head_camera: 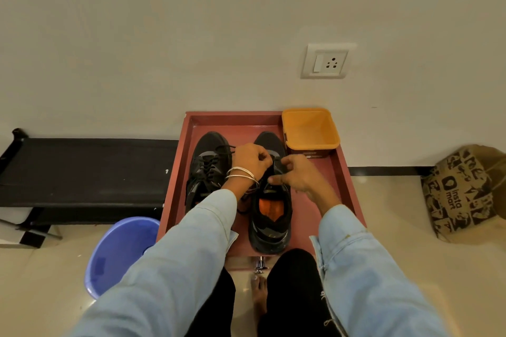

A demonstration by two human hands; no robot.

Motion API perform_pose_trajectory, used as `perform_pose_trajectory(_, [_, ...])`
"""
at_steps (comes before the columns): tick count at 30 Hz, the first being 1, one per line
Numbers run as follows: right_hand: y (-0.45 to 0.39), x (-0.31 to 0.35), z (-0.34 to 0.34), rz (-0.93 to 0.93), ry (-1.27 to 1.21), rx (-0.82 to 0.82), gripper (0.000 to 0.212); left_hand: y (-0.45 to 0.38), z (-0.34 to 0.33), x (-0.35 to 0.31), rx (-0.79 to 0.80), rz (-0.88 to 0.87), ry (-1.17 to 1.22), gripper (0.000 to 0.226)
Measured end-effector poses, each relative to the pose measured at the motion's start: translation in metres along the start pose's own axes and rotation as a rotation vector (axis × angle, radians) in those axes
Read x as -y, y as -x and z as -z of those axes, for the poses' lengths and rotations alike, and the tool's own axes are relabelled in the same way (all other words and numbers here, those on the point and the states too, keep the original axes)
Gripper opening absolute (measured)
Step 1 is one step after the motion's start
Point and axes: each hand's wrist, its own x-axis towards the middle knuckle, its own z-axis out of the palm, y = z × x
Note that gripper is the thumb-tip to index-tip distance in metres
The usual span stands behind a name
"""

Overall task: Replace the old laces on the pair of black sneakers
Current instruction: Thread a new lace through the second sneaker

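Both hands, left hand (pixel 250 157) and right hand (pixel 297 172), pinch the black lace (pixel 278 164) over the right sneaker (pixel 271 216) on a red tray (pixel 342 172), orange tub (pixel 310 128) at one o'clock; likely unthreading, next pulling it through eyelets

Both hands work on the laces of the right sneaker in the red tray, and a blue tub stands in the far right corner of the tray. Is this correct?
Not quite: in the head view the tub in the tray's far right corner is orange, not blue. The left hand and right hand do work on the laces of the right sneaker.
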Motion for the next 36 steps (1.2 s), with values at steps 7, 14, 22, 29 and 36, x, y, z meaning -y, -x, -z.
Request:
perform_pose_trajectory(7, [0.009, -0.011, -0.005, -0.01, 0.023, -0.066, 0.032, -0.009, -0.022, -0.005, 0.059, 0.169, -0.144, 0.015])
perform_pose_trajectory(14, [0.015, -0.013, -0.001, 0.003, -0.052, -0.028, 0.038, -0.011, -0.038, 0.0, -0.019, 0.221, -0.059, 0.019])
perform_pose_trajectory(22, [0.012, -0.014, 0.004, 0.038, -0.011, 0.058, 0.033, -0.015, -0.046, 0.002, 0.007, 0.386, 0.251, 0.014])
perform_pose_trajectory(29, [0.0, -0.021, 0.015, 0.027, -0.072, 0.053, 0.019, -0.023, -0.05, -0.001, 0.0, 0.655, 0.418, 0.028])
perform_pose_trajectory(36, [-0.03, -0.028, -0.008, 0.092, 0.094, -0.285, 0.004, -0.026, -0.049, -0.001, 0.099, 0.625, 0.492, 0.024])
